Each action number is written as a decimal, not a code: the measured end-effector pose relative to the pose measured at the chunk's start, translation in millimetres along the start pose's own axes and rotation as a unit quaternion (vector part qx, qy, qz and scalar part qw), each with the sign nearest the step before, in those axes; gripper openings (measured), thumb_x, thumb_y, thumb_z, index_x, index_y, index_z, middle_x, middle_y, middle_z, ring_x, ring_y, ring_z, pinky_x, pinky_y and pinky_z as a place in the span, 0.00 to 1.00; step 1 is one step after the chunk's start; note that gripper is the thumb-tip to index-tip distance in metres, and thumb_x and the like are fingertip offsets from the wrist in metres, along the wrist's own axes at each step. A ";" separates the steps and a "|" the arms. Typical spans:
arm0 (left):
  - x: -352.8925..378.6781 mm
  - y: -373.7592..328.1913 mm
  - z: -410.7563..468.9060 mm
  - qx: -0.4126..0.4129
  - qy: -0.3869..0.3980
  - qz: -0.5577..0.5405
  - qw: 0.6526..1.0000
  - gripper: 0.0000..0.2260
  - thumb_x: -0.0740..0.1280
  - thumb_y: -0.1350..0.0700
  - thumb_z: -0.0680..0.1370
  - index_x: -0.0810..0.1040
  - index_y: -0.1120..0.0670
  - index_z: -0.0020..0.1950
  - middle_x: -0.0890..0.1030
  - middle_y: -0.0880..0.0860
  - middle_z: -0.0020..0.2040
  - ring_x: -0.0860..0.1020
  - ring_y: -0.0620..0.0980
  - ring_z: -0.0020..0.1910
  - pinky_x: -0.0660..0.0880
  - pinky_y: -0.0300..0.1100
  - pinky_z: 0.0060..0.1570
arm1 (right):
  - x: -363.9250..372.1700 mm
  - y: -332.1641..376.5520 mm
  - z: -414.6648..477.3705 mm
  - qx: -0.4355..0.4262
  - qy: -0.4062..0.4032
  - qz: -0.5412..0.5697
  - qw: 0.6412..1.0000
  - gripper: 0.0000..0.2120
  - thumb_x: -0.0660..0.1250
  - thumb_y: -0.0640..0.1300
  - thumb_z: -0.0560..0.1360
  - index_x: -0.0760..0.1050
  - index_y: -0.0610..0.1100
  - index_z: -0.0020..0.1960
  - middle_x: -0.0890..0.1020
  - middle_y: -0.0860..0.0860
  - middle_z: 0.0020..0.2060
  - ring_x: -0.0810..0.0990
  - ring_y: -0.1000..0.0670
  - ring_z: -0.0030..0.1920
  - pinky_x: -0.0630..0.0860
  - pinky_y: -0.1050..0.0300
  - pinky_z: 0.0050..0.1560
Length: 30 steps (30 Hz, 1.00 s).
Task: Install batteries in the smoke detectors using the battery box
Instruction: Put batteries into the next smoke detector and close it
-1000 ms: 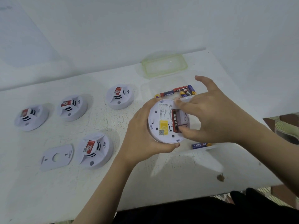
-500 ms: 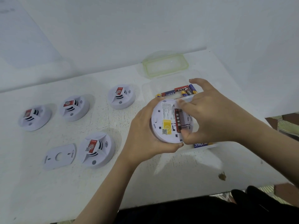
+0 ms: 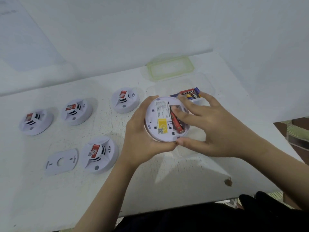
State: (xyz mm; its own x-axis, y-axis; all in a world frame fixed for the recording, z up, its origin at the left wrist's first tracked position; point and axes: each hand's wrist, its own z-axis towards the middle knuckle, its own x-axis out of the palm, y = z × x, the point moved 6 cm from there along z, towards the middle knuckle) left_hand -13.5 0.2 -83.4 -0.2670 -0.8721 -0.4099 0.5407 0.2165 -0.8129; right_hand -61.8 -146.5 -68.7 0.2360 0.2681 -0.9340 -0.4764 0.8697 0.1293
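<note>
In the head view, a round white smoke detector is held back-side up above the table, just in front of the clear battery box. It is gripped around its left rim by the left hand, fingers curled underneath. A red battery lies in the open bay. Its far end is pressed by the index fingertip of the right hand, and the thumb is braced on the near rim. Whether a second cell sits under those fingers cannot be told.

The detector is judged light, stiff and smooth-shelled, so it is best held by the rim. The battery is likely small, hard and prone to rolling, so it is best pushed at its ends against the spring.
</note>
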 end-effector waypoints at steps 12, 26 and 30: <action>-5.4 9.1 6.8 -0.010 -0.039 0.028 0.999 0.42 0.80 0.47 0.59 0.67 0.53 0.69 0.72 0.36 0.66 0.73 0.37 0.64 0.70 0.28 0.59 | -15.2 -13.5 -20.5 0.132 -0.203 0.280 0.929 0.08 0.63 0.49 0.75 0.80 0.55 0.51 0.76 0.58 0.61 0.75 0.59 0.63 0.71 0.61 0.62; -18.2 29.8 24.4 -0.015 -0.068 0.078 0.994 0.49 0.79 0.43 0.57 0.62 0.56 0.72 0.66 0.40 0.69 0.69 0.38 0.67 0.70 0.30 0.61 | -15.6 -67.4 18.6 0.169 -0.055 0.164 0.970 0.06 0.66 0.47 0.74 0.81 0.48 0.44 0.82 0.53 0.43 0.76 0.57 0.43 0.70 0.62 0.47; -17.1 32.1 35.1 -0.016 -0.065 0.080 0.995 0.46 0.78 0.43 0.59 0.61 0.53 0.71 0.66 0.38 0.67 0.69 0.36 0.66 0.69 0.27 0.61 | -1.3 -99.5 55.4 0.220 0.042 0.038 0.974 0.07 0.65 0.43 0.75 0.81 0.46 0.46 0.82 0.51 0.42 0.74 0.50 0.43 0.66 0.58 0.44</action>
State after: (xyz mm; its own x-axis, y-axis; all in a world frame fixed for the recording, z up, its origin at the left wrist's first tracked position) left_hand 36.4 6.7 -88.0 -0.0738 -0.8745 -0.4795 0.5422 0.3684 -0.7552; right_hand 32.2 -210.5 -61.9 0.1347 0.3204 -0.9376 -0.0762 0.9468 0.3126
